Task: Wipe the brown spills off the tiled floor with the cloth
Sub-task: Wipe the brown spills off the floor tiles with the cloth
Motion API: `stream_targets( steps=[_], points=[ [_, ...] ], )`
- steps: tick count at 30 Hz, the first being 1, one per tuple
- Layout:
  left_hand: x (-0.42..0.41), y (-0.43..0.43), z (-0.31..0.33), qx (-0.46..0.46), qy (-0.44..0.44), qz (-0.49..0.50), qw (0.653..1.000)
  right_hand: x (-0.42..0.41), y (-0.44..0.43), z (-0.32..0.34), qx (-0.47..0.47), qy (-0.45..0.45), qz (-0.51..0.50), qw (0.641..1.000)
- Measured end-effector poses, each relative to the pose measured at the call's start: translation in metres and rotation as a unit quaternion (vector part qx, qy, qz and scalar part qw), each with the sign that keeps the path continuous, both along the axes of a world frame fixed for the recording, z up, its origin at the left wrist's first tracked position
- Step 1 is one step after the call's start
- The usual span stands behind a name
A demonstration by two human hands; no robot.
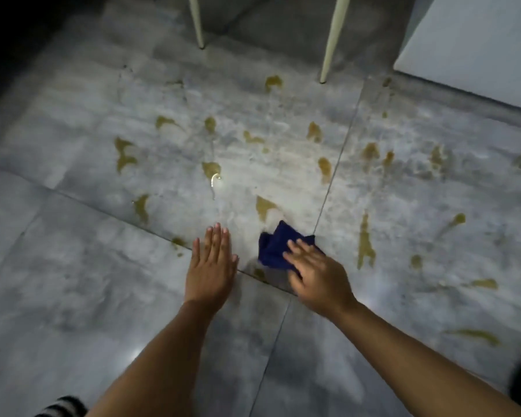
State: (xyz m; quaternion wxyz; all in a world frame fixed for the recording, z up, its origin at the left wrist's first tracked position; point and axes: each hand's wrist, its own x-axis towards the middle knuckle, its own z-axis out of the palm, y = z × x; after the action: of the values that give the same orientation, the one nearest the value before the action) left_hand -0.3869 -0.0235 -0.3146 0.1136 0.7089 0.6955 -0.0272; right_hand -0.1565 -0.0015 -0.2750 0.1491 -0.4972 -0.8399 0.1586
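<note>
A dark blue cloth (275, 245) lies crumpled on the grey tiled floor (88, 281) where four tiles meet. My right hand (316, 275) rests flat on its near edge, fingers spread and pressing down. My left hand (212, 266) lies flat on the bare floor just left of the cloth, fingers together, holding nothing. Several brown spills dot the tiles beyond and to the right, such as one (263, 206) just past the cloth, one (365, 245) to its right, and one (124, 155) far left. A small brown smear (259, 273) sits under the cloth's near corner.
Two cream chair legs (196, 22) (333, 40) stand at the far side of the spills. A white panel or cabinet base (469, 46) fills the upper right. A striped fabric edge (62, 406) shows at the bottom left.
</note>
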Motion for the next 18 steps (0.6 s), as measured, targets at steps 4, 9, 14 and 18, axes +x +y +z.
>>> stream_targets(
  steps=[4, 9, 14, 18],
  points=[
    [-0.009, -0.026, -0.023, 0.005, -0.028, -0.004, 1.000, -0.019, -0.018, -0.035, -0.127, -0.100, 0.156, 0.974],
    [-0.003, -0.027, -0.032, 0.006, -0.063, -0.028, 0.998, -0.031, 0.011, -0.061, -0.087, -0.186, 0.095, 0.974],
    [0.010, -0.024, -0.040, 0.027, -0.091, -0.015, 0.995, 0.010, -0.010, -0.060, -0.075, -0.209, -0.045, 0.974],
    [0.009, -0.024, -0.042, 0.042, -0.087, -0.020, 0.995, -0.006, -0.042, -0.068, -0.060, -0.175, 0.080, 0.979]
  ],
)
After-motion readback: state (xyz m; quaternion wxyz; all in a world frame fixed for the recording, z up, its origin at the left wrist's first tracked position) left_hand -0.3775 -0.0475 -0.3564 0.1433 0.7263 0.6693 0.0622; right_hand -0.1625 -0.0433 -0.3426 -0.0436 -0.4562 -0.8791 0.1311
